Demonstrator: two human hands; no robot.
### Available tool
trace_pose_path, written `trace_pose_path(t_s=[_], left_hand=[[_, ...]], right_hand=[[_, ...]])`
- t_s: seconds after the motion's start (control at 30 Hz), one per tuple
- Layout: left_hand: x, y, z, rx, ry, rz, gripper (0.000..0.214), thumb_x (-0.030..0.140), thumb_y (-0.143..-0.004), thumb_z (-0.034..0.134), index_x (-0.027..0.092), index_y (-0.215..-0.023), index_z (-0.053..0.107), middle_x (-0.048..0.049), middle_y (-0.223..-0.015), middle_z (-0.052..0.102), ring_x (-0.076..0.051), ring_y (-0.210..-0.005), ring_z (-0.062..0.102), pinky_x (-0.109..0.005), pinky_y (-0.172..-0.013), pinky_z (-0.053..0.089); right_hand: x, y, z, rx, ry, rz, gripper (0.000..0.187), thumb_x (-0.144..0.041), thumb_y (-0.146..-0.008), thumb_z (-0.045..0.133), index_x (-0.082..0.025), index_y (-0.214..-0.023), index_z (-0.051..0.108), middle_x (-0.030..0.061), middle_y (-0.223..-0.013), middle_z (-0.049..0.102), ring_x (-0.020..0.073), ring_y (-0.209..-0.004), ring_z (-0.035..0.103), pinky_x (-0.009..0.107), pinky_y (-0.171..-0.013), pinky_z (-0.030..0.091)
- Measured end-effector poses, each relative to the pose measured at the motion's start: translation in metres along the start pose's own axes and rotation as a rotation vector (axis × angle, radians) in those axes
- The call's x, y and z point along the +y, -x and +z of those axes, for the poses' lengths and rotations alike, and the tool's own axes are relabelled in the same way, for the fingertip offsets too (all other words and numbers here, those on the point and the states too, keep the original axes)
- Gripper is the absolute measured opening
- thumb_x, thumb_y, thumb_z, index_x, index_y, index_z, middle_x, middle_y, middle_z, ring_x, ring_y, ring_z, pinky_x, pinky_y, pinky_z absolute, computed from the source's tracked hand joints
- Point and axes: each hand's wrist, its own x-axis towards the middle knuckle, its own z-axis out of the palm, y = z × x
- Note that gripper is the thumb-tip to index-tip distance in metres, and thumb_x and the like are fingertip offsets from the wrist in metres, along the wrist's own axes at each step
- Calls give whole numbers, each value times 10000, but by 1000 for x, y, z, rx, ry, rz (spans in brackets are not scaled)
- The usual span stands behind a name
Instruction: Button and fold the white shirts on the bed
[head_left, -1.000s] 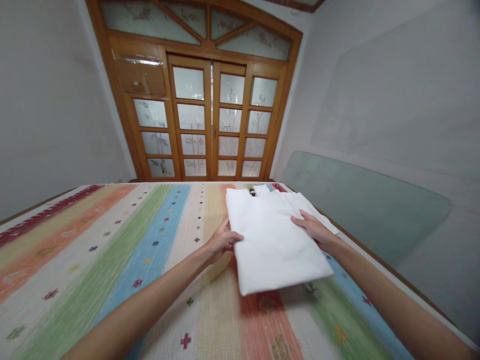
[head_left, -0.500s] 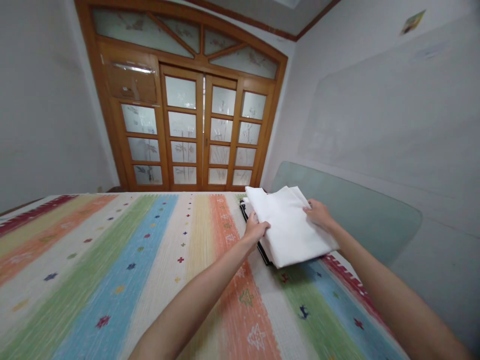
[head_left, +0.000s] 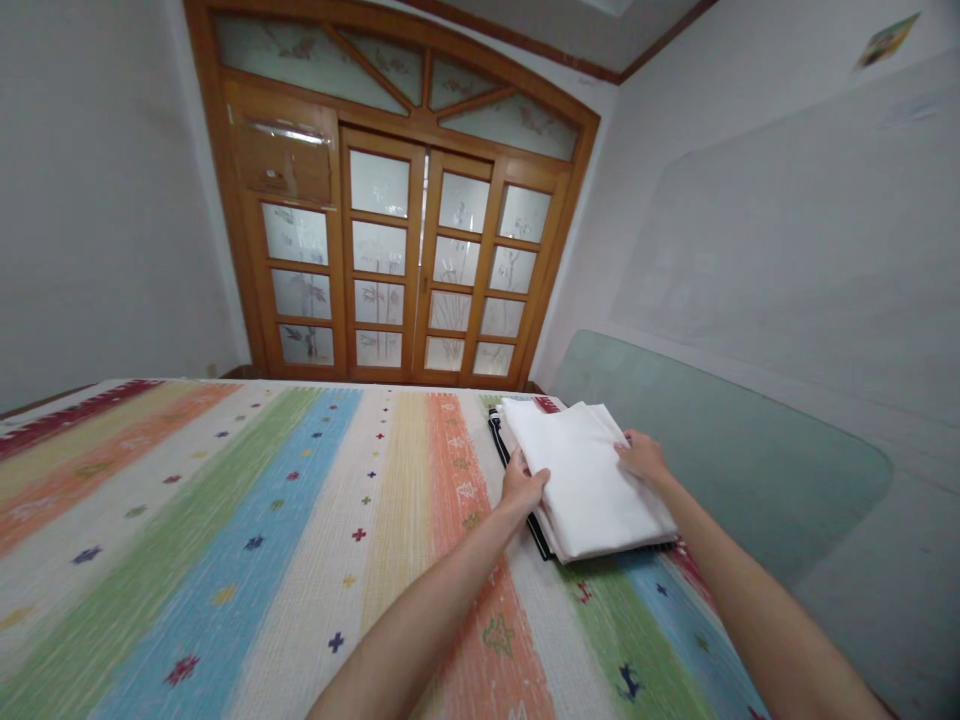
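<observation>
A folded white cloth, perhaps a garment, lies over a dark folded item with a white stripe, which shows along its left and front edges. My left hand grips the cloth's left edge, thumb on top and fingers underneath. At the right edge my right hand is closed on the same cloth, its fingertips partly hidden. Beneath both layers is a striped bedspread with small woven figures.
A pale green headboard-like panel stands along the right wall, close to my right forearm. Wooden doors with frosted panes are beyond the bed's far edge.
Both hands have lowered the white cloth onto the dark item, and it now lies flatter. The view has turned slightly left.
</observation>
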Motion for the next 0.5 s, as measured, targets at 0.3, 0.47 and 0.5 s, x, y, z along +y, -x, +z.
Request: trace_pose_path(t_s=[0.3, 0.47, 0.5], left_hand=[[-10, 8, -12, -83, -269, 100, 738, 241, -770, 657, 217, -1433, 334, -95, -1281, 606, -241, -1183, 549, -369, -1042, 389], [0, 17, -5, -60, -438, 111, 756, 239, -818, 564, 131, -1484, 223, -154, -1418, 463, -255, -1342, 388, -347, -1122, 280], [1, 20, -3, -48, -487, 123, 760, 233, -827, 539, 110, -1491, 191, -165, -1462, 398, -250, -1369, 346, -336, -1135, 253]], right_hand=[[5, 7, 23, 57, 37, 39, 308, -250, -869, 466, -125, -1061, 673, 166, -934, 696, 278, -888, 652, 322, -726, 460], [-4, 18, 18, -17, 117, 50, 322, -234, -889, 432, -105, -1099, 639, 204, -972, 671, 305, -904, 641, 366, -736, 478], [-8, 22, 17, 1, 141, 29, 327, -213, -891, 418, -93, -1111, 627, 223, -1008, 658, 318, -935, 630, 386, -757, 478]])
